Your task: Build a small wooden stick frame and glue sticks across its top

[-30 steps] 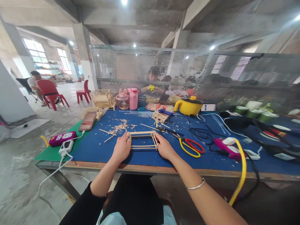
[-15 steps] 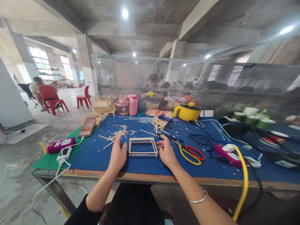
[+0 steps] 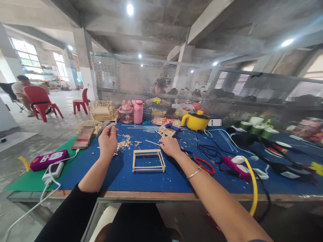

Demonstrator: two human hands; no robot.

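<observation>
The small frame of pale wooden sticks (image 3: 146,152) sits by itself on the blue-covered table (image 3: 121,181), in front of the person, with neither of the hands touching it. The left hand (image 3: 108,141) is raised to the left of the frame and a little beyond it, fingers curled in toward the thumb, a ring on one finger. The right hand (image 3: 171,147) reaches just past the frame's far right corner, its fingers bent downward at the end of a loose thin stick (image 3: 152,142). At this distance I can't tell whether either hand is pinching anything.

Beyond the frame and to its left lies a scatter of wood bits (image 3: 124,144). Past its far right corner is a smaller stick piece (image 3: 166,131), with a blue-handled tool (image 3: 172,126) beside it. To the right of the frame a red scissor handle (image 3: 205,164) shows from behind the right forearm, and farther right is a purple power strip (image 3: 236,167). Well beyond the frame stand a pink bottle (image 3: 138,112), to its left, and a yellow pot (image 3: 196,121) with a dark lid, to its right.
</observation>
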